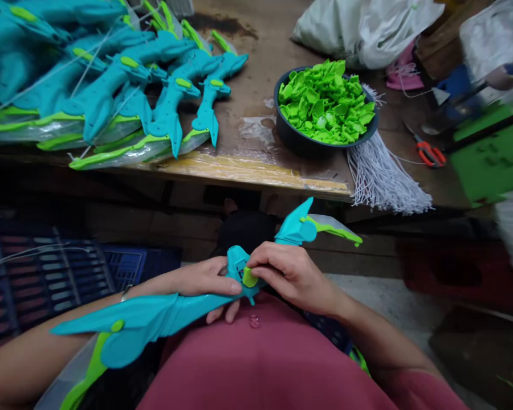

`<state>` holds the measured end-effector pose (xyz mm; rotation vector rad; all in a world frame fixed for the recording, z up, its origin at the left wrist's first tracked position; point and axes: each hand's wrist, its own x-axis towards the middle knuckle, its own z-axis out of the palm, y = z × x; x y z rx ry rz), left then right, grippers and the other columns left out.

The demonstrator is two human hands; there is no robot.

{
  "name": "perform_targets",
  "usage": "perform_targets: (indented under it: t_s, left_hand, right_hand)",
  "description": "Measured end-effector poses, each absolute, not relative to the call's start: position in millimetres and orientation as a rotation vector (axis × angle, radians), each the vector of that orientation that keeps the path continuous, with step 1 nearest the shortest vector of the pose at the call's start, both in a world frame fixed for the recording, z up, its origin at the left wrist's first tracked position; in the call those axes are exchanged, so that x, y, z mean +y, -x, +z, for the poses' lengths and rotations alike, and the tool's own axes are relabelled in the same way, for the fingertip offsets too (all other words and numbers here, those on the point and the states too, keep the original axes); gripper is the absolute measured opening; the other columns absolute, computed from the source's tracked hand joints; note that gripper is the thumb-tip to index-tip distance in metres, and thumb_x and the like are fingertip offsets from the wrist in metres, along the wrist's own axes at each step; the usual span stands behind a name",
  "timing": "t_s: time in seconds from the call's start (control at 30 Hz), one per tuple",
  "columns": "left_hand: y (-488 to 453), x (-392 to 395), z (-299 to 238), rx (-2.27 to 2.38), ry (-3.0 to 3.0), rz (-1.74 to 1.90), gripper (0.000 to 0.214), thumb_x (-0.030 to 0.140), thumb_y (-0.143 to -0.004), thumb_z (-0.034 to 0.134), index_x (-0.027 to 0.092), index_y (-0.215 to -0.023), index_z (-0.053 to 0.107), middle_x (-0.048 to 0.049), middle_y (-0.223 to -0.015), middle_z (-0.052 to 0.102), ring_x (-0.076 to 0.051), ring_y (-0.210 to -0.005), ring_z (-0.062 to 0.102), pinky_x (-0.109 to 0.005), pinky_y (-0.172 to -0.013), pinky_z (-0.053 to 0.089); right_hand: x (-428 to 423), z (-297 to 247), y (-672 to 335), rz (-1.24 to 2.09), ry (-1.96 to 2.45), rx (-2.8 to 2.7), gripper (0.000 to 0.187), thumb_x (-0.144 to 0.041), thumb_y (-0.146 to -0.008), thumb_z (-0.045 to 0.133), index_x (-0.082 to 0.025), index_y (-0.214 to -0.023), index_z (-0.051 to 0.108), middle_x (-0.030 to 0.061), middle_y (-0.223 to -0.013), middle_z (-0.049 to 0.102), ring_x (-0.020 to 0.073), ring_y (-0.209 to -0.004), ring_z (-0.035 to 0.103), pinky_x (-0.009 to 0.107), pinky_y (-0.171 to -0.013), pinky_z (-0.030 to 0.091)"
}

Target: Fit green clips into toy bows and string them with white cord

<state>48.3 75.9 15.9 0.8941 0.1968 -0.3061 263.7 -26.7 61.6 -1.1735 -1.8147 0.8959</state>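
A turquoise plastic toy bow (166,313) with lime-green limb ends lies slantwise across my lap. My left hand (209,279) is closed around its middle, thumb on top and fingertips showing below. Between the thumb and fingers of my right hand (288,270) is a small lime-green plastic cover (250,277), held against the bow's raised centre part, where an opening shows beside it. Whether the cover is seated there I cannot tell. On the table ahead, a dark bowl (282,128) is heaped with similar green plastic pieces (325,99).
Several more turquoise toy bows (132,68) are piled at the table's left. White cords (385,171) hang over the table edge beside the bowl. Orange-handled scissors (430,154) and white sacks (359,28) are on the right side. Blue plastic crates (47,273) stand below, at left.
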Motion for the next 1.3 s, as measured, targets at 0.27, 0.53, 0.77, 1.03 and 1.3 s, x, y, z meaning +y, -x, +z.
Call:
perform_targets:
  t_s: [0.27, 0.53, 0.77, 1.03, 1.3]
  left_hand:
    - [-47, 68, 11, 0.178, -0.876, -0.331, 0.036, 0.048, -0.096, 0.063, 0.014, -0.086, 0.065, -0.0068, -0.07, 0.069, -0.012, -0.046, 0.06, -0.02, -0.045, 0.047]
    - [-42, 62, 21, 0.289, -0.999, -0.399, 0.034, 0.048, -0.094, 0.066, 0.017, -0.082, 0.062, -0.0015, -0.061, 0.064, -0.013, -0.046, 0.058, -0.021, -0.044, 0.043]
    - [-52, 56, 27, 0.402, -1.377, -0.392, 0.043, 0.056, -0.085, 0.071, 0.017, -0.072, 0.058, 0.0018, -0.062, 0.057, -0.013, -0.056, 0.05, -0.023, -0.052, 0.038]
    - [-60, 40, 20, 0.475, -1.456, -0.435, 0.035, 0.042, -0.084, 0.068, 0.018, -0.067, 0.049, 0.0055, -0.062, 0.045, -0.011, -0.061, 0.038, -0.026, -0.055, 0.03]
    - [-63, 33, 12, 0.462, -1.404, -0.391, 0.032, 0.034, -0.08, 0.065, 0.018, -0.064, 0.042, 0.0051, -0.063, 0.038, -0.011, -0.062, 0.034, -0.026, -0.055, 0.027]
  right_hand:
    - [-37, 56, -249, 0.94, 1.221, -1.737, 0.007, -0.013, -0.1, 0.058, -0.013, -0.103, 0.064, 0.0052, -0.098, 0.063, 0.0125, -0.09, 0.061, 0.024, -0.079, 0.049]
    - [-45, 54, -244, 0.94, 1.3, -1.825, 0.016, -0.017, -0.099, 0.063, -0.016, -0.114, 0.063, 0.0076, -0.114, 0.058, 0.0164, -0.103, 0.059, 0.029, -0.088, 0.05]
    - [-35, 58, -261, 1.283, 1.293, -1.955, 0.047, -0.026, -0.093, 0.075, -0.015, -0.134, 0.054, 0.0098, -0.12, 0.062, 0.0219, -0.109, 0.061, 0.033, -0.091, 0.05]
    - [-34, 45, -261, 1.475, 1.303, -1.812, 0.037, -0.022, -0.081, 0.087, -0.013, -0.109, 0.064, 0.0017, -0.096, 0.062, 0.0152, -0.087, 0.059, 0.025, -0.074, 0.043]
    - [-25, 32, -261, 1.605, 1.329, -1.815, 0.036, -0.021, -0.074, 0.091, -0.014, -0.097, 0.064, -0.0032, -0.084, 0.058, 0.0111, -0.074, 0.055, 0.022, -0.062, 0.04]
